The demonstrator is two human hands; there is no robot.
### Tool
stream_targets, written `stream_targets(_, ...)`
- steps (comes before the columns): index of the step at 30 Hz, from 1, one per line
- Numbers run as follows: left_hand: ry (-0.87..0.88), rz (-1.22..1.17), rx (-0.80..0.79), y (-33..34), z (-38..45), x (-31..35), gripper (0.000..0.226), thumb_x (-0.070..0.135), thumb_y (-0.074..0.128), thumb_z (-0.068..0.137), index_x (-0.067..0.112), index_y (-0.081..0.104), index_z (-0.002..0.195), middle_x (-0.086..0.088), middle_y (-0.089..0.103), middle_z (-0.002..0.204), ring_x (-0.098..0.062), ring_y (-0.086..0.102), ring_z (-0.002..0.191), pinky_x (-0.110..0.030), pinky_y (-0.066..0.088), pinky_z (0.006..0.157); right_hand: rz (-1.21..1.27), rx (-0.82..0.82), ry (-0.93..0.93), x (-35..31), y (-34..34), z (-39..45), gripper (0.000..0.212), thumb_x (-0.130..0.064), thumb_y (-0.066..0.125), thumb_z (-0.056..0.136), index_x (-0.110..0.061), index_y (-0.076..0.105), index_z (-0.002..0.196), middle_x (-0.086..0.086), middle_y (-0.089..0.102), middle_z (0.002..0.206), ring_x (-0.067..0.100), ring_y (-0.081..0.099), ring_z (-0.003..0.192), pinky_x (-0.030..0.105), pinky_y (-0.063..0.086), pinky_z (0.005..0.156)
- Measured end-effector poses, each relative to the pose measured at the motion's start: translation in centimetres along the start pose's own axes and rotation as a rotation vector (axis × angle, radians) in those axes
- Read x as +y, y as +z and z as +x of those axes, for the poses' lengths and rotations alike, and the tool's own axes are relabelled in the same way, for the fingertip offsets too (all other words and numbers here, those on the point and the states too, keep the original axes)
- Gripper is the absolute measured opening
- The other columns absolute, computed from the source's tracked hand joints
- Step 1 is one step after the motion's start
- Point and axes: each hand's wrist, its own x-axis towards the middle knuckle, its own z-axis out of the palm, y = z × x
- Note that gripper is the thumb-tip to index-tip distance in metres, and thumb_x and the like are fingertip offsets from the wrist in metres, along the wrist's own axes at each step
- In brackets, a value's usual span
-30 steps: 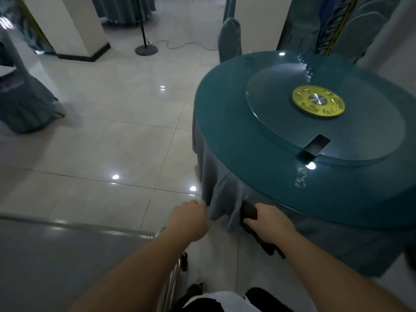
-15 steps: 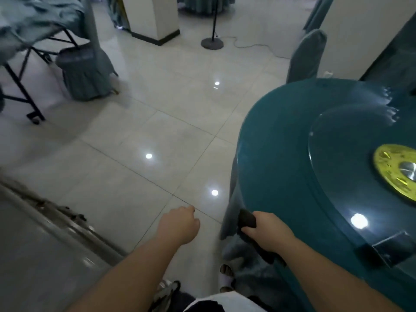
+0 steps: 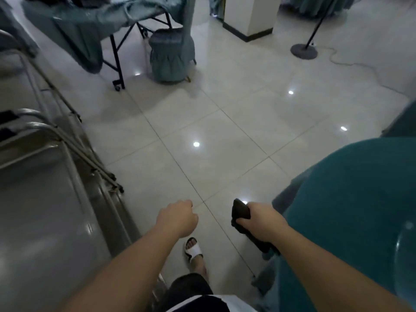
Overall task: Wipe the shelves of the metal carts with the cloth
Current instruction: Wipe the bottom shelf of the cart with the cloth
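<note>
Since half a second ago the view has swung left: the round teal table [image 3: 351, 199] has slid to the right edge of the frame, and the metal carts [image 3: 45, 199] now fill the left side, from the lower left up to the rails at mid left. Both hands sit much where they were, low in the frame.

The right hand [image 3: 261, 219] holds the dark cloth [image 3: 242, 216], fingers curled round it; the cloth runs along the hand's line, one end poking out ahead of the knuckles toward upper left, the other trailing back under the wrist toward lower right. The left hand [image 3: 177, 218] is a closed fist with nothing seen in it (whatever its palm side does is hidden).

What matters for the next move is that the shelf to be wiped, the broad grey shelf [image 3: 40, 233] at lower left, lies to the left of both hands. The empty left hand is just beside its rail; the cloth hand is farther off, with the left forearm between it and the cart. So the cloth would likely have to cross leftward, or the body turn further, before any wiping can begin. No contact with the shelf yet.
</note>
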Motion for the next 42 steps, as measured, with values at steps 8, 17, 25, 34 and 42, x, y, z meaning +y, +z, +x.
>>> stream_targets(8, -0.108, -0.081, -0.016, -6.1, 7.5, -6.6, 0.046, 0.042, 0.045, 0.102, 0.024, 0.051, 0.144, -0.007, 0.060, 0.141, -0.033, 0.058, 0.124, -0.045, 0.047, 0.098, -0.189, -0.059, -0.138, -10.2, -5.5, 13.5, 0.028, -0.049, 0.063, 0.095, -0.024, 0.058, 0.108, -0.004, 0.066, 0.095, 0.019, 0.064, 0.089, 0.037, 0.055, 0.078)
stream_targets(17, -0.413, -0.417, 0.082, -7.8, 8.1, -14.0, 0.041, 0.039, 0.045, 0.102, 0.022, 0.054, 0.138, -0.006, 0.063, 0.133, -0.027, 0.062, 0.112, -0.037, 0.044, 0.079, -0.241, -0.242, -0.451, -23.4, -5.0, 23.2, 0.027, -0.051, 0.066, 0.092, -0.027, 0.064, 0.103, -0.008, 0.068, 0.087, 0.010, 0.064, 0.077, 0.030, 0.055, 0.069)
stream_targets(25, -0.881, -0.818, 0.192, -4.6, 6.4, -15.2, 0.035, 0.038, 0.046, 0.102, 0.022, 0.057, 0.131, -0.006, 0.062, 0.137, -0.029, 0.060, 0.121, -0.039, 0.048, 0.093, -0.649, -0.437, -0.891, -34.7, -2.2, 29.8, 0.029, -0.060, 0.061, 0.092, -0.032, 0.057, 0.095, -0.010, 0.062, 0.084, 0.008, 0.059, 0.075, 0.030, 0.049, 0.067)
stream_targets(34, -1.344, -1.117, 0.258, 1.0, 3.4, -8.7, 0.042, 0.042, 0.048, 0.101, 0.020, 0.053, 0.137, -0.011, 0.062, 0.140, -0.034, 0.061, 0.125, -0.044, 0.051, 0.100, -1.057, -0.530, -1.271, -38.8, 1.5, 29.6, 0.031, -0.054, 0.062, 0.093, -0.024, 0.058, 0.101, -0.005, 0.063, 0.086, 0.016, 0.063, 0.077, 0.034, 0.055, 0.067)
stream_targets(42, -1.612, -1.431, 0.286, 11.6, 0.3, -0.2, 0.049, 0.044, 0.046, 0.103, 0.027, 0.049, 0.148, -0.006, 0.060, 0.142, -0.027, 0.061, 0.119, -0.036, 0.048, 0.090, -1.247, -0.644, -1.444, -34.1, 8.4, 24.5, 0.026, -0.055, 0.064, 0.091, -0.031, 0.054, 0.094, -0.009, 0.061, 0.080, 0.012, 0.061, 0.073, 0.037, 0.057, 0.070)
